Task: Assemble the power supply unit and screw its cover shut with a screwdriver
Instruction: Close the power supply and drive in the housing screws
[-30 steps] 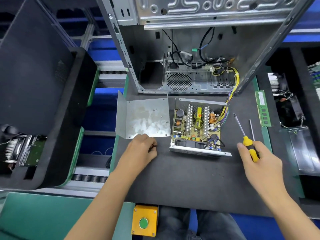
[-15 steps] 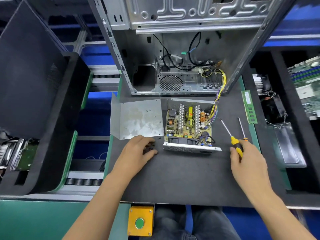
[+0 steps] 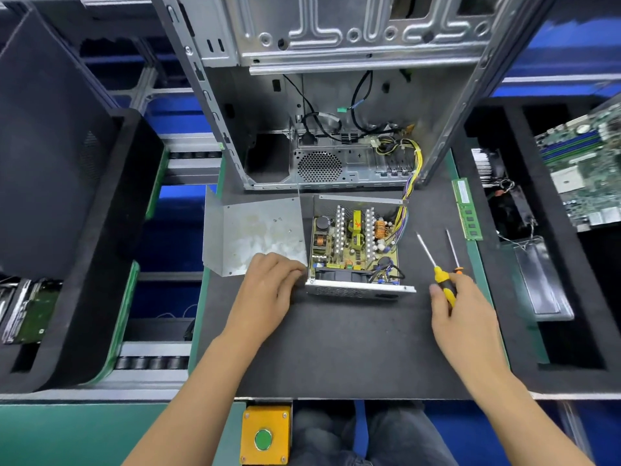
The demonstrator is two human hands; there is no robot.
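The power supply unit (image 3: 356, 250) sits open in the middle of the dark surface (image 3: 353, 348), its circuit board, heat-sink fins, copper coil and black fan all showing inside the metal tray. A bundle of yellow, purple and black wires (image 3: 408, 196) runs from its far right corner up into the empty computer case (image 3: 336, 95) standing just behind it. Inside that case a few black cables hang loose, and a round perforated grille shows at the back wall.

The unit's bent metal cover (image 3: 252, 233) lies flat just left of the unit, inner side up, with a few small screws (image 3: 285, 227) lying on it. The left hand (image 3: 268, 290) rests at the cover's near edge with the grip curled, fingertips against the near left corner of the unit; whether it pinches anything I cannot tell.

The right hand (image 3: 460, 311) has its grip wrapped round the yellow-and-black screwdriver (image 3: 437, 267), the shaft pointing away towards the case. A second, thinner screwdriver (image 3: 453, 250) with an orange collar lies just beside it. A green memory stick (image 3: 467, 210) rests further right at the edge of the surface.

A foam tray on the right (image 3: 504, 129) holds a motherboard (image 3: 584, 166), a heat sink and a flat grey drive. The foam tray on the left (image 3: 100, 297) holds a hard drive (image 3: 30, 311).
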